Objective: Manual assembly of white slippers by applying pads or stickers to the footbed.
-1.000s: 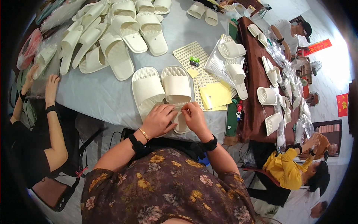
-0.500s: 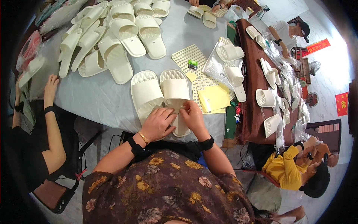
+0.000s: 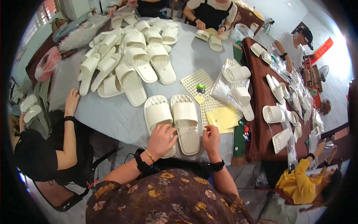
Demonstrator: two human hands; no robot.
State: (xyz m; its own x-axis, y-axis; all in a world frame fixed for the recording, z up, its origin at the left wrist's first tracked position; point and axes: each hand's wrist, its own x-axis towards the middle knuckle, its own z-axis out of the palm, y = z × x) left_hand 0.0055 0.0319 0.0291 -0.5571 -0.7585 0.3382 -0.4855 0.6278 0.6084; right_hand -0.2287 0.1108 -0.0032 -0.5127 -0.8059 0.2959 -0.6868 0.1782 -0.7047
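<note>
In the head view, a pair of cream slippers (image 3: 172,121) lies at lower centre on the grey counter (image 3: 112,112). The left hand (image 3: 161,140) rests curled over one heel; the right hand (image 3: 211,139) pinches something too small to make out beside the other. They look light, soft and bendy, probably easiest gripped at heel or strap.

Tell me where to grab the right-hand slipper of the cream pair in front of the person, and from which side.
Grip the right slipper across its broad strap, probably from above at the person's edge of the table. It lies sole-down, heel toward the person, so the arched strap leaves a gap for fingers. The right hand sits beside its heel; the left hand rests on the left slipper.
</note>
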